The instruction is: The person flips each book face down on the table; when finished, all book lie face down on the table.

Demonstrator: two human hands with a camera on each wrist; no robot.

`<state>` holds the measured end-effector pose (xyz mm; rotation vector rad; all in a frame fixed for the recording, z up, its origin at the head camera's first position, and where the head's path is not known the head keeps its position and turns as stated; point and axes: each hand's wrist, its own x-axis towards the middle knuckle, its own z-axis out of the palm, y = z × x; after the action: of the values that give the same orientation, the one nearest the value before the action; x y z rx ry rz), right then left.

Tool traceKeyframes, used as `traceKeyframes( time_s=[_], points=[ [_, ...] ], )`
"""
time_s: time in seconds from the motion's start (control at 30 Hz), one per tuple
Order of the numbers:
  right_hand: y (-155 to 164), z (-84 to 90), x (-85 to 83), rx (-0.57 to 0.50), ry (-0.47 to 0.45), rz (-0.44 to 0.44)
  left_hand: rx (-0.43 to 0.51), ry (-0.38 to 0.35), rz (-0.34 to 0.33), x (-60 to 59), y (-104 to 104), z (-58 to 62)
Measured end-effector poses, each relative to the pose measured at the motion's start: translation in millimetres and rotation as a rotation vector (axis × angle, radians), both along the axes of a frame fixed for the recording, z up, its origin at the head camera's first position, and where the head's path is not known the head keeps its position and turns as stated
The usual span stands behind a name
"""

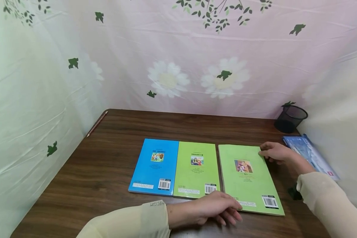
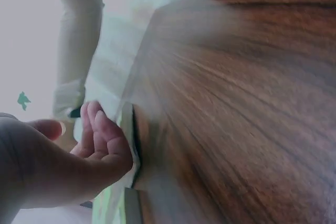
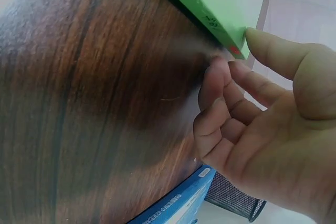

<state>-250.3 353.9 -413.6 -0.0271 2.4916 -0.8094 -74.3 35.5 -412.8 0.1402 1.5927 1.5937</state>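
Three books lie in a row on the table: a blue book (image 1: 148,175), a yellow-green book (image 1: 185,178) and a light green book (image 1: 247,185) at the right, printed covers with barcodes up. My right hand (image 1: 278,152) pinches the light green book at its far right corner. Its thumb lies on the cover and the fingers curl at the edge, as the right wrist view shows. My left hand (image 1: 215,208) is at that book's near left corner, fingertips right at the near edge, fingers loosely bent. In the left wrist view the left hand (image 2: 89,156) overlaps the book edges.
A black mesh pen holder (image 1: 290,119) stands at the far right corner. Below it lies a blue-and-white book (image 1: 310,153), partly behind my right forearm. A pencil (image 1: 97,124) lies along the left edge of the wooden table (image 1: 113,158). Patterned cloth (image 1: 184,39) hangs around it.
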Motion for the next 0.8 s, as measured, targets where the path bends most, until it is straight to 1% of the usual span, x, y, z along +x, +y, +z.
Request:
traceKeyframes(
  time_s=[0.07,0.2,0.27,0.37,0.47,0.57,0.8],
  points=[
    [0,0.1,0.7,-0.008,0.002,0.002,-0.017,-0.037,-0.042,-1.9,1,-4.1],
    [-2,0.6,2.2,-0.026,0.010,0.018,-0.044,-0.085,-0.104,-2.9,2,-9.9],
    [-3,0.6,2.9,-0.033,0.017,0.027,-0.048,-0.114,-0.122,-2.1,1,-12.0],
    [-4,-0.1,3.7,-0.038,0.022,0.030,-0.057,-0.181,-0.151,-0.2,0,-15.0],
    [-5,-0.8,4.1,-0.045,0.025,0.032,-0.068,-0.229,-0.183,1.5,0,-17.2],
    [-5,-1.6,3.8,-0.050,0.024,0.033,-0.074,-0.236,-0.204,3.1,-1,-17.6],
    [-5,-2.7,2.5,-0.047,0.019,0.030,-0.068,-0.227,-0.195,4.8,-1,-13.5]
  ],
)
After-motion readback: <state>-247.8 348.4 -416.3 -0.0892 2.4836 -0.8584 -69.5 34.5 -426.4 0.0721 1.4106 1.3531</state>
